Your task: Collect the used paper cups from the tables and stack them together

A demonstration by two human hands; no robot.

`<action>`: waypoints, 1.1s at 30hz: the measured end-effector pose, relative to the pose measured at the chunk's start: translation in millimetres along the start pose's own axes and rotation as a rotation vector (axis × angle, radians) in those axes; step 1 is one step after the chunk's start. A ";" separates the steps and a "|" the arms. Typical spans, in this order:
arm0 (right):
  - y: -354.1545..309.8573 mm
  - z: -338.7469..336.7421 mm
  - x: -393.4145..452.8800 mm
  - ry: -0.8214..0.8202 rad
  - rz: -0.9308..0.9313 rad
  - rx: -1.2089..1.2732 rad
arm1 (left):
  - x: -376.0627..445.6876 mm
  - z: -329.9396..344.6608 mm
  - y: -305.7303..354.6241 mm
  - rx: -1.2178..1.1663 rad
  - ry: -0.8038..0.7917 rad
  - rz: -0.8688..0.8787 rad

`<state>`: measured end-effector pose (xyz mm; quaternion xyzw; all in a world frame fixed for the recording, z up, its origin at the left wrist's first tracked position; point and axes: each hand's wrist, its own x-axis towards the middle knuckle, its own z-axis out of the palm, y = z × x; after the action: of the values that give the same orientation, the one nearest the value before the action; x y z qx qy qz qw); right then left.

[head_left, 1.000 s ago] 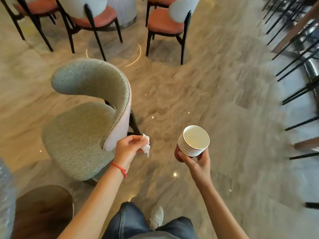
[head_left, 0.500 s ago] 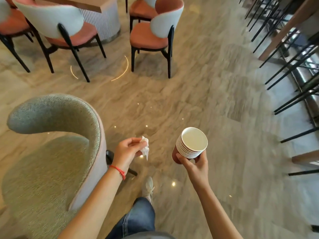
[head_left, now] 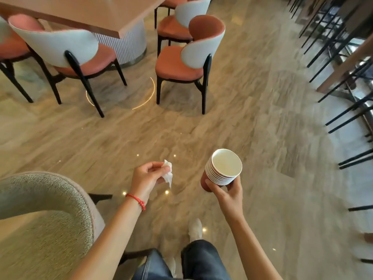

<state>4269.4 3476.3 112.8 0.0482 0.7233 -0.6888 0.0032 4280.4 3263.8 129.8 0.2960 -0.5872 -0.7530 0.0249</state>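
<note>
A stack of several nested paper cups, red-brown outside and white inside, is held upright at chest height by my right hand, whose fingers curl round its lower part. The top cup looks empty. My left hand pinches a crumpled white tissue between thumb and fingers, a short way left of the cups. Both hands hover over the marble floor, apart from each other.
A green upholstered armchair stands at the lower left. Ahead are salmon-and-white chairs around a wooden table with a ribbed white base. Black stool legs and a counter line the right side. Open floor lies between.
I have walked forward: the green armchair slid down and left in view, and the table with its salmon chairs came closer. Both hands keep their holds and positions.
</note>
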 end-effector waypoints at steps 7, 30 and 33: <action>0.4 28.7 139.5 -0.165 -0.029 -0.035 | 99.4 26.7 21.0 -0.065 0.134 0.016; -7.4 351.9 320.0 -0.945 -0.075 -0.212 | 260.4 -130.3 90.6 -0.380 0.789 0.111; -12.8 414.6 327.5 -0.990 -0.067 -0.209 | 286.2 -175.2 108.2 -0.404 0.827 0.106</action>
<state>3916.9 3083.9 81.2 -0.3079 0.7013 -0.5526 0.3287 4094.4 2967.8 84.2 0.5304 -0.3838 -0.6687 0.3526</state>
